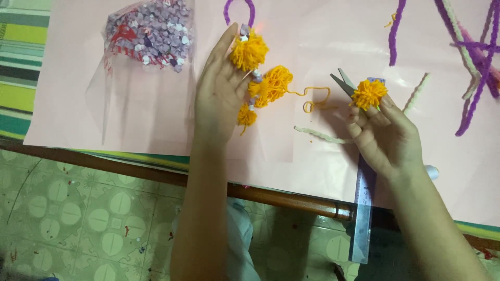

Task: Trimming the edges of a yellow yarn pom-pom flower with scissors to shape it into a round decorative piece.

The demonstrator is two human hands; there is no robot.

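Observation:
My left hand (219,91) lies flat on the pink sheet (146,114), fingers resting on a string of orange yarn pom-poms (265,83) threaded with small pale beads. A loose orange yarn tail (315,99) curls off to the right of them. My right hand (385,135) pinches a single orange pom-pom (369,93) between thumb and fingers. Grey scissors (341,81) poke out just left of that pom-pom, blades slightly apart. A metal ruler (363,208) runs under my right hand and over the table edge.
A clear plastic bag of purple and white beads (148,34) lies at the upper left. Purple and pale chenille stems (474,57) are strewn at the upper right, one pale stem (320,135) at centre. A brown wooden edge (281,199) borders the table; green patterned floor lies below.

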